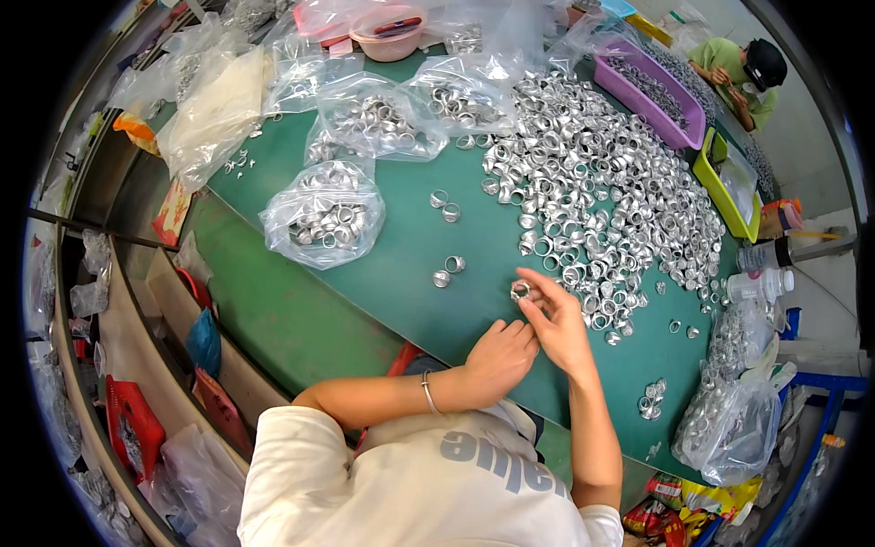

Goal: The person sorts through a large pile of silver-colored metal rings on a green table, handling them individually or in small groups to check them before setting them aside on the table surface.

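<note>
The right hand (560, 321) has a narrow grip on one ring (519, 290) above the green counter (401, 283), which, if it slips, could perhaps mix into the nearby ring pile (602, 201), while the curled left hand's (503, 356) grip I cannot tell.

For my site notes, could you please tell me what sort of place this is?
Probably a jewellery workshop: a green table holds a heap of silvery rings and clear bags of rings.
</note>
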A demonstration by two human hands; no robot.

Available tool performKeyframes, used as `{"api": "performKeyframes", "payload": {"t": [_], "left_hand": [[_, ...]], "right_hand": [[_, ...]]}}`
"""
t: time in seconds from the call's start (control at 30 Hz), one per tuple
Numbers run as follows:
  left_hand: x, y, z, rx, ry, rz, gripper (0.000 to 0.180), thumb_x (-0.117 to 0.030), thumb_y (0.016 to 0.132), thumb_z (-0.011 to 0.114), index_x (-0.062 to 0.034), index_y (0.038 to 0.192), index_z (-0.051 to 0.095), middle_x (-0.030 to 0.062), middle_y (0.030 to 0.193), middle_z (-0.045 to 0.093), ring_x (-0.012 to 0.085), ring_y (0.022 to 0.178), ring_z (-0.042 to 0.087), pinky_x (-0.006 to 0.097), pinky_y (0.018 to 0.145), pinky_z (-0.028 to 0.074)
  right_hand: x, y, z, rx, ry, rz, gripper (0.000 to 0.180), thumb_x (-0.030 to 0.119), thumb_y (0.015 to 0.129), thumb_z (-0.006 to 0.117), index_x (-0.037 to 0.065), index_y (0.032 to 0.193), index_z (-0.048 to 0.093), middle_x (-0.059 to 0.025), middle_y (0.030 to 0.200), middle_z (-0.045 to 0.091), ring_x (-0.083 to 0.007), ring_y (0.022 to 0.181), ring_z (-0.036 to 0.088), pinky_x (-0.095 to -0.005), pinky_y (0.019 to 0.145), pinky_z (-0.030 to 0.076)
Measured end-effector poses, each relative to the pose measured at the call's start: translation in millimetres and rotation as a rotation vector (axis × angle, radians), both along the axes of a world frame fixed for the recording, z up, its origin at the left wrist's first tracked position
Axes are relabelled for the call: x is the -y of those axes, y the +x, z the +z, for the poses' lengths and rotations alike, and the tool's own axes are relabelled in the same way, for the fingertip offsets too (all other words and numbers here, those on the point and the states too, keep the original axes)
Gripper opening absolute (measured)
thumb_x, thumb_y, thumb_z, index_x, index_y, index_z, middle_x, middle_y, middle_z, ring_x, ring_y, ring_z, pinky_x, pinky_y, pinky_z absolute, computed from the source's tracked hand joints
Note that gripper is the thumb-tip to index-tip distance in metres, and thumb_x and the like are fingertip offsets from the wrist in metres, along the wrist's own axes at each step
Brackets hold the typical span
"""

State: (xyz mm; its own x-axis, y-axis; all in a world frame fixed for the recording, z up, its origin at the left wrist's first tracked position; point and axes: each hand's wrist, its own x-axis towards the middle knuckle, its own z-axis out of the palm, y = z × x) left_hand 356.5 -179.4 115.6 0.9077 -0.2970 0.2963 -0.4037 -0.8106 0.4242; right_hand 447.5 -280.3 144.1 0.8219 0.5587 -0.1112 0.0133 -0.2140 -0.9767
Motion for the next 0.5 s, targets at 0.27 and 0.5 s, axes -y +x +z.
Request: {"api": "performKeyframes", "payload": {"t": [0.27, 0.5], "left_hand": [[-2, -8, -13, -0.052, -0.119, 0.019, 0.026, -0.018, 0.076, 0.068, -0.0042, 0.095, 0.057, 0.0095, 0.097, 0.054, 0.0246, 0.093, 0.05, 0.036, 0.075, 0.038], [-2, -4, -7, -0.025, -0.062, 0.02, 0.026, -0.009, 0.074, 0.06, -0.0024, 0.098, 0.059, 0.009, 0.101, 0.053, 0.0229, 0.093, 0.05, 0.034, 0.075, 0.039]], "right_hand": [[-52, 45, -26, -0.164, 0.018, 0.082, 0.029, -0.009, 0.082, 0.059, -0.004, 0.11, 0.055, -0.0027, 0.09, 0.059, -0.0073, 0.082, 0.058, -0.0181, 0.073, 0.048], [-63, 46, -24, 0.528, -0.239, 0.238, 0.03, -0.008, 0.074, 0.062, 0.001, 0.103, 0.061, -0.0106, 0.093, 0.059, -0.0256, 0.086, 0.055, -0.0345, 0.078, 0.046]]}}
